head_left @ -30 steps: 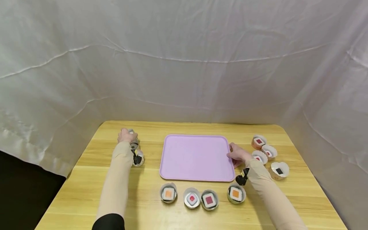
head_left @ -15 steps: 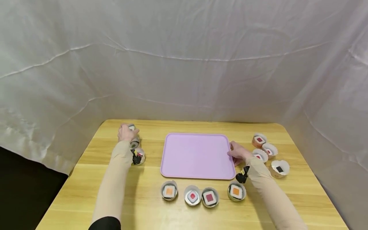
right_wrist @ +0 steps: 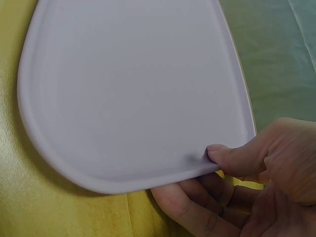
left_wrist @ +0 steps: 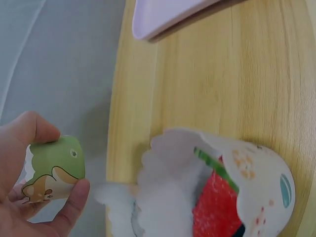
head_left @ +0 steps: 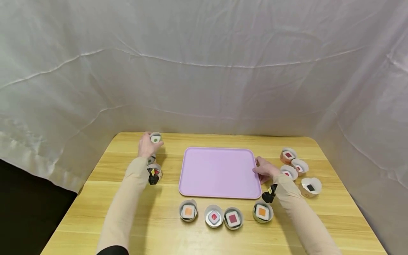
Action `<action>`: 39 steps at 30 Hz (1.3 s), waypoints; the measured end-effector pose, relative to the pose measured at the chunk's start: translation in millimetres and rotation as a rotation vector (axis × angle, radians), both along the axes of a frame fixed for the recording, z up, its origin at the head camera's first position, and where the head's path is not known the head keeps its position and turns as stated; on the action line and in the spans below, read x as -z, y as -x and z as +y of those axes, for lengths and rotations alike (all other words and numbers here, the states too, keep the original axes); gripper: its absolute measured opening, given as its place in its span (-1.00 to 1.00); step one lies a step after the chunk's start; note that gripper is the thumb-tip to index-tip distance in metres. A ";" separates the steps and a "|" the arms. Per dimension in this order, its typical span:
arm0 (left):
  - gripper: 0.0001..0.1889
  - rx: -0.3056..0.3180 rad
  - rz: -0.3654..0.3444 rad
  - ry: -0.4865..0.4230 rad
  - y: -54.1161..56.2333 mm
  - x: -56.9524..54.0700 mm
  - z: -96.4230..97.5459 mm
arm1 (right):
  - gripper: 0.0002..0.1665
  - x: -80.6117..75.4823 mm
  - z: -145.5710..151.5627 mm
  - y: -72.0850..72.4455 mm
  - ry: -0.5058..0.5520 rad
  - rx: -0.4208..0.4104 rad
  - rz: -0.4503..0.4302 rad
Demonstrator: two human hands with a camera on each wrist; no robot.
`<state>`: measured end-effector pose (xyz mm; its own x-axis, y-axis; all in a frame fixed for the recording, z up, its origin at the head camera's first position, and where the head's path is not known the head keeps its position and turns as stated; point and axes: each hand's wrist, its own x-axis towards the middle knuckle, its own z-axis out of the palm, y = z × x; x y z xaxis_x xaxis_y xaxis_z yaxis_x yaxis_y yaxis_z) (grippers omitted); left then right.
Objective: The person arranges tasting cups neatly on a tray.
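My left hand [head_left: 146, 145] holds a paper baking cup [head_left: 156, 138] with a white, green-centred sushi roll in it, near the far left edge of the table. In the left wrist view that cup [left_wrist: 58, 168] is green with a cartoon dog, pinched between thumb and fingers. Below this hand stand two more cups; the nearer one [left_wrist: 266, 187] contains a red piece with a green strip. My right hand [head_left: 264, 169] grips the right rim of the lilac tray [head_left: 220, 173], thumb on top and fingers underneath, as the right wrist view shows. Nothing lies on the tray.
Along the tray's near side stand several cups with sushi rolls, among them an orange-centred one [head_left: 188, 211] and a red-centred one [head_left: 232, 219]. Several more cups cluster to the right, including one with a black-topped piece [head_left: 310, 187]. A grey curtain [head_left: 204, 71] surrounds the wooden table.
My left hand has lifted the green-centred cup off its place and moved it right, slightly away from the other two cups. The right hand stays at the tray's rim.
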<state>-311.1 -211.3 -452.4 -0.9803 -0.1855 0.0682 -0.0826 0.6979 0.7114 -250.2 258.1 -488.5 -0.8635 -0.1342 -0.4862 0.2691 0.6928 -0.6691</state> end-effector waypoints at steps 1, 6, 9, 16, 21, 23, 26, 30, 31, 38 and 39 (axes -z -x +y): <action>-0.30 0.016 0.012 0.002 0.1 -1.1 2.0 | -0.63 0.7 0.5 0.2 0.002 0.000 0.001; -0.30 0.053 0.019 0.020 0.5 -6.3 14.1 | -0.63 2.9 1.6 1.3 0.009 0.004 0.002; -0.30 0.054 0.012 0.026 -0.1 -7.3 22.3 | -0.62 2.4 1.3 1.3 0.005 0.006 0.002; -0.31 0.072 0.024 0.060 -4.4 -7.7 37.8 | -0.63 2.3 -3.1 0.3 0.010 0.025 -0.014; -0.32 0.093 0.035 0.062 -5.9 -5.9 46.7 | -0.63 0.9 -3.8 0.1 0.014 0.028 -0.013; -0.32 0.101 0.030 0.056 -6.8 -6.0 50.2 | -0.63 0.4 -4.1 0.0 0.015 0.024 -0.010; -0.32 0.117 0.019 0.048 -7.8 -6.1 55.4 | -0.65 0.4 -4.2 0.0 0.016 0.022 -0.009; -0.29 0.135 -0.001 0.053 -8.5 -4.9 63.2 | -0.67 0.7 -3.9 0.2 0.016 0.020 -0.005; -0.28 0.139 -0.007 0.054 -8.7 -4.5 65.2 | -0.67 0.8 -3.9 0.2 0.016 0.018 -0.002; -0.28 0.173 -0.030 0.049 -10.3 -2.0 78.3 | -0.68 2.6 -3.0 1.8 0.008 0.026 -0.008; -0.29 0.176 -0.035 0.053 -10.3 -1.5 80.1 | -0.68 3.0 -2.5 2.0 0.008 0.026 -0.009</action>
